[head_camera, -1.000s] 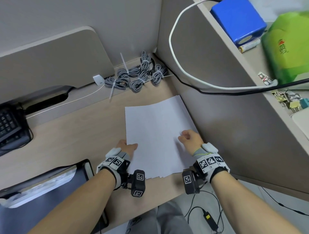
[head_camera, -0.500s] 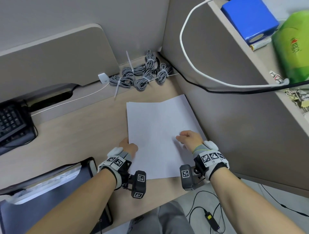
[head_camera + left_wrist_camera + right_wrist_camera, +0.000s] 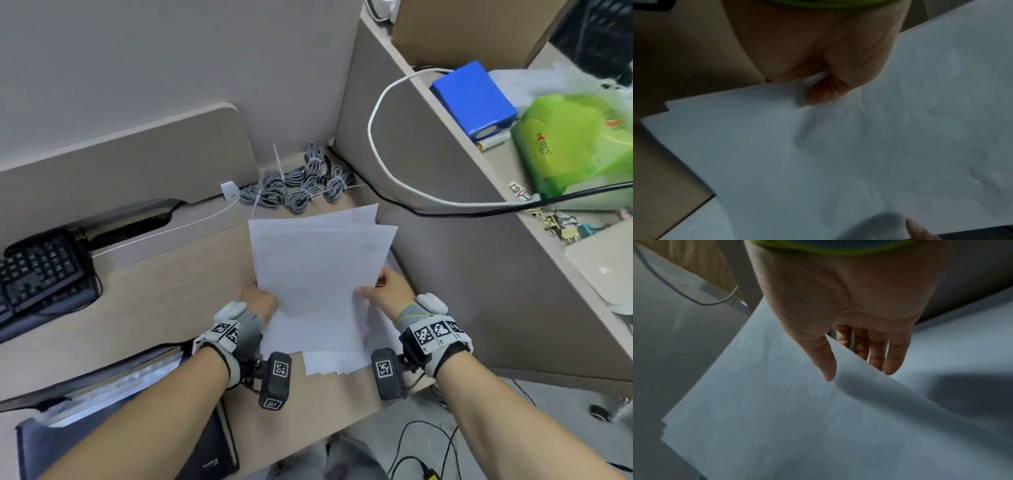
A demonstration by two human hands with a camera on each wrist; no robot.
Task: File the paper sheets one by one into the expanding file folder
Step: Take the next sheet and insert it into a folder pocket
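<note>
A white top sheet (image 3: 318,270) is lifted off the paper stack (image 3: 329,365) that lies on the desk. My left hand (image 3: 259,301) pinches the sheet's left edge, thumb on top (image 3: 819,95), fingers hidden below. My right hand (image 3: 388,291) pinches its right edge, with the thumb (image 3: 826,363) above and the fingers (image 3: 877,353) under the paper. The dark expanding file folder (image 3: 113,404) stands open at the lower left, with white sheets in its pockets.
A black keyboard (image 3: 37,270) sits at the left. Bundled grey cables (image 3: 298,186) lie in the far corner. A grey partition (image 3: 445,274) rises just right of the paper. The shelf above holds a blue box (image 3: 474,97) and a green bag (image 3: 575,144).
The top sheet has come up off the stack and now hangs between both hands, skewed from the pile. The right hand has gone from resting on the paper to pinching its edge.
</note>
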